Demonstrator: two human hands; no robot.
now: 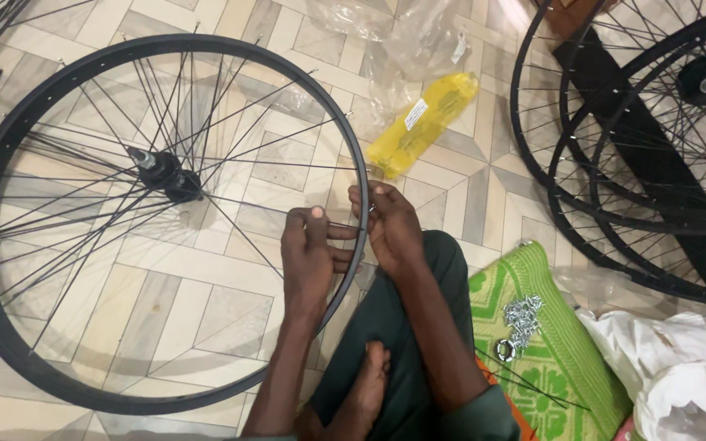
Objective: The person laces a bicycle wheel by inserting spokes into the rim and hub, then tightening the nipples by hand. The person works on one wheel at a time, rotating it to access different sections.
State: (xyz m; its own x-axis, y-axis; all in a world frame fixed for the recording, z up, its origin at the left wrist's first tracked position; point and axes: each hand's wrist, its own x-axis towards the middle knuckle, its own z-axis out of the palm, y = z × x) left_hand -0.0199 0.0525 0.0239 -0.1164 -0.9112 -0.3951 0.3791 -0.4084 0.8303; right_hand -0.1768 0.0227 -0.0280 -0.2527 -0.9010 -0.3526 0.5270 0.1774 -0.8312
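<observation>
the black bicycle wheel rim (10, 343) is lying flat on the tiled floor (206, 310), filling its left half, with thin spokes (83, 220) fanning from the hub (165, 175) (several are crossing loosely rather than sitting tight). at the rim's right edge the left hand (308, 257) is reaching inside the rim, its fingers curled and pinching a spoke, while the right hand (394, 229) is closing on the rim from outside, fingertips pressed at the spoke's end. the person's knee in dark green cloth is lying just below both hands. beyond the rim's upper right a yellow bottle (422, 122) is lying inside clear plastic. on a green mat (557, 359) near the floor's lower right edge a small heap of silver nipples (523, 314) is sitting, and more black wheels (639, 147) are stacked at the upper right.
</observation>
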